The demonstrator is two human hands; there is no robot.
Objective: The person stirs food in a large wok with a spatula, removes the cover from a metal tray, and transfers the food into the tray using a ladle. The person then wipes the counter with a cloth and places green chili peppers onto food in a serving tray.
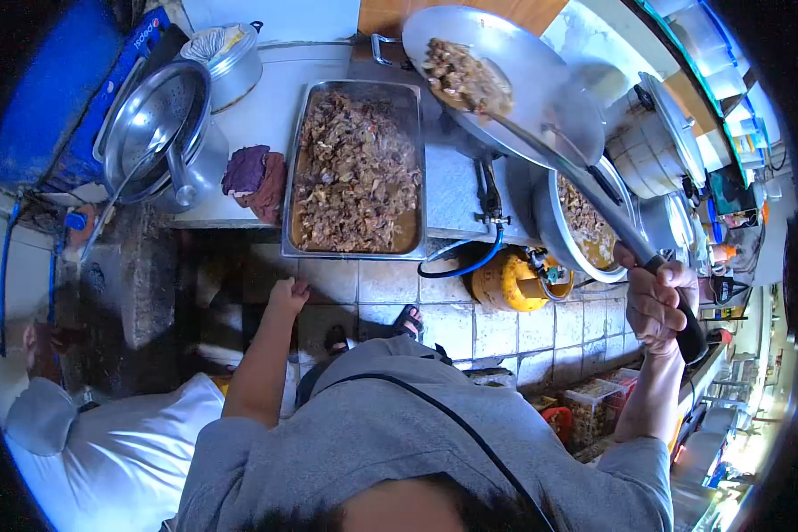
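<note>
My right hand is closed round the black handle of a long ladle. Its far end rests among chopped meat in a large tilted wok. My left hand hangs below the counter edge, fingers partly spread and holding nothing. Nearest to it is a rectangular steel tray full of chopped meat in brown liquid. A round metal pot with more meat and liquid stands to the right, below the wok.
Purple and maroon cloths lie left of the tray, beside a colander on a pot. A burner valve and blue hose hang near a yellow gas cylinder. Another person in white is at lower left. Lidded pots stand at right.
</note>
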